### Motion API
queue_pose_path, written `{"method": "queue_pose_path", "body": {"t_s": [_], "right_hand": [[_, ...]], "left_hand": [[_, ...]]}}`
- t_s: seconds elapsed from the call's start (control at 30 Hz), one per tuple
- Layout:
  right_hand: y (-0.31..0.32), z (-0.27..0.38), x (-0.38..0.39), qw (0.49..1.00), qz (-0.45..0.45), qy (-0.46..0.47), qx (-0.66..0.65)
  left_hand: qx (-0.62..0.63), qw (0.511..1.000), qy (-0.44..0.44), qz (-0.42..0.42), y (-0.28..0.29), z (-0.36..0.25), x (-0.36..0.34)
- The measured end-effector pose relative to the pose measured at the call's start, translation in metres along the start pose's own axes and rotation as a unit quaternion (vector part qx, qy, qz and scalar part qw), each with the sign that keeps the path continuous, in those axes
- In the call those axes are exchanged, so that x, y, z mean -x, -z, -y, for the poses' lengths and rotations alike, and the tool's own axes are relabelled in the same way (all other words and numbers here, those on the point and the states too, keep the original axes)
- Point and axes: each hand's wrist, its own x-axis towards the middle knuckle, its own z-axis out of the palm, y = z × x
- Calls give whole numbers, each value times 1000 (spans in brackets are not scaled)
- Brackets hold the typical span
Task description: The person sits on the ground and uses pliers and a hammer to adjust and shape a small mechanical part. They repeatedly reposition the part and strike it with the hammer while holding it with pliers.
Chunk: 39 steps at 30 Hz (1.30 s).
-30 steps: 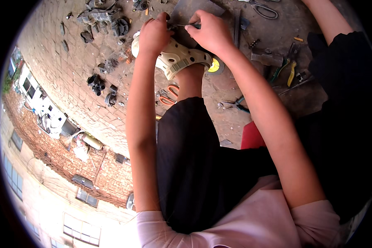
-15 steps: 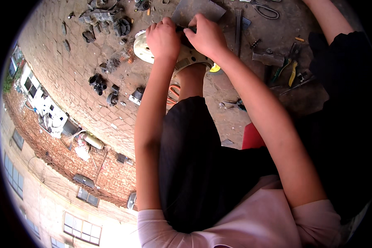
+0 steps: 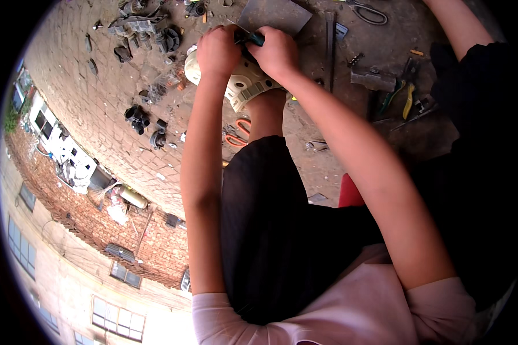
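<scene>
My left hand [image 3: 218, 53] and my right hand [image 3: 275, 53] are close together above a cream clog [image 3: 247, 86] on my foot. The right one is closed around a small tool with a dark green handle [image 3: 255, 39], its kind hidden by the fingers. Fingers of the left hand curl around a small dark part [image 3: 238, 37] that meets the tool; its shape is mostly covered. A thin metal tip pokes up beside the left fingers. Beyond the hands lies a flat grey metal plate [image 3: 279, 16].
Orange-handled scissors [image 3: 237, 133] lie left of my ankle. To the right are a dark metal bar [image 3: 330, 52], a hammer head [image 3: 374, 79], yellow-green pliers [image 3: 407, 99] and dark-handled scissors [image 3: 369, 14]. Black machine parts [image 3: 136, 118] and a larger greasy metal assembly [image 3: 141, 26] sit leftward.
Both hands have shifted a little to the left. The right hand has turned so that the green handle shows, and more of the clog and orange scissors is visible.
</scene>
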Motion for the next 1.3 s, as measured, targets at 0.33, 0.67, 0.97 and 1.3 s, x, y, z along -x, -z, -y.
{"method": "queue_pose_path", "body": {"t_s": [0.33, 0.67, 0.97, 1.3], "right_hand": [[18, -16, 7, 992, -82, 42, -91], [111, -49, -23, 932, -291, 66, 207], [86, -82, -15, 969, -158, 39, 184], [100, -82, -28, 967, -218, -1, 131]], "left_hand": [[-29, 1000, -6, -7, 7, -5, 6], [-38, 998, -45, 31, 19, -13, 4], [438, 889, 48, -124, 114, -14, -7], [293, 949, -118, 13, 177, -62, 24]]}}
